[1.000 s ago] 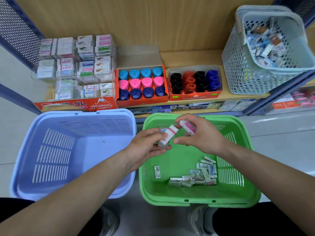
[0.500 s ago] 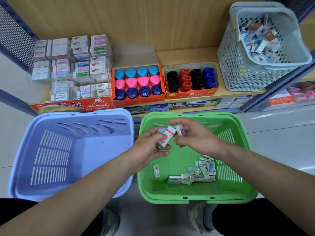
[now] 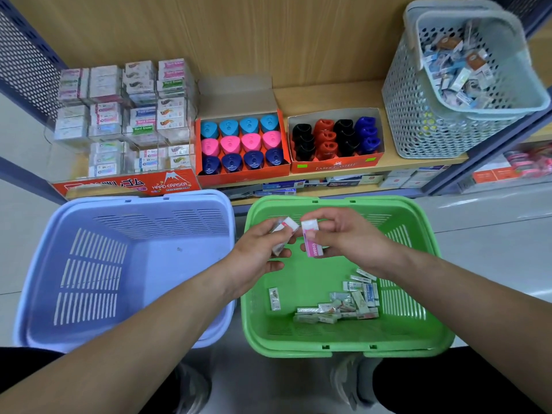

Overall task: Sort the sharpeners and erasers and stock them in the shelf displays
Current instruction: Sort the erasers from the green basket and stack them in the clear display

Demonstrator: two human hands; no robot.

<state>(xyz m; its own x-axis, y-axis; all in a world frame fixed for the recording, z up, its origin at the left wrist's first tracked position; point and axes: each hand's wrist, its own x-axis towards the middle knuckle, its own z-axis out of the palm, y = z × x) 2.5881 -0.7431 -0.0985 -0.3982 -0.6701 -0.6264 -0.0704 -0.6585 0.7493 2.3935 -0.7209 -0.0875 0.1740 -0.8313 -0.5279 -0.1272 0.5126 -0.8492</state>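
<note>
Head view: the left hand curls its fingers round a white eraser. Just right of it, the right hand pinches a pink-and-white eraser. Below both hands, loose erasers lie in the green basket.

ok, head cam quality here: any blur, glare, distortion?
Head view: wide-angle bending, the grey basket and shelf lean at the edges; the white eraser in the left hand is motion-blurred, the pink eraser in the right hand reads sharp; soft glare on the floor at right; lighting even.
</note>
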